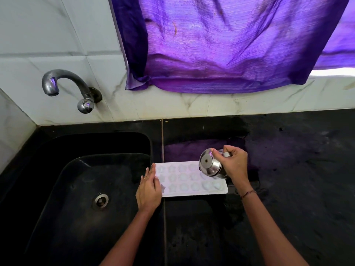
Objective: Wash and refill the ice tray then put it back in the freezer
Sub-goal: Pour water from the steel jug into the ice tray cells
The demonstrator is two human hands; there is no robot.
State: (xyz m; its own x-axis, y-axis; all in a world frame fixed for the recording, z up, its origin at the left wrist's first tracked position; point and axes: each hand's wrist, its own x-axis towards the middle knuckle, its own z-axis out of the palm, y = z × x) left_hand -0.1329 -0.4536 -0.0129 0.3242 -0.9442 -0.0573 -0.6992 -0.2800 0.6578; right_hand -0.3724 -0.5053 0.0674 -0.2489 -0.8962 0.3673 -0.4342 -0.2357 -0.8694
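A white ice tray point(189, 180) with star and heart shaped moulds lies flat on the black counter, just right of the sink. My left hand point(149, 186) rests on the tray's left end with straight fingers. My right hand point(234, 162) grips a small steel jug point(210, 164) by its handle. The jug is tipped over the tray's far right corner, its base turned toward the camera. Whether water is flowing from it cannot be made out.
A black sink point(63, 169) with a steel drain point(100, 201) lies at the left. A steel tap point(67, 87) sticks out of the tiled wall above it. A purple curtain point(230, 45) hangs over the back ledge. Black counter point(299, 169) stretches to the right.
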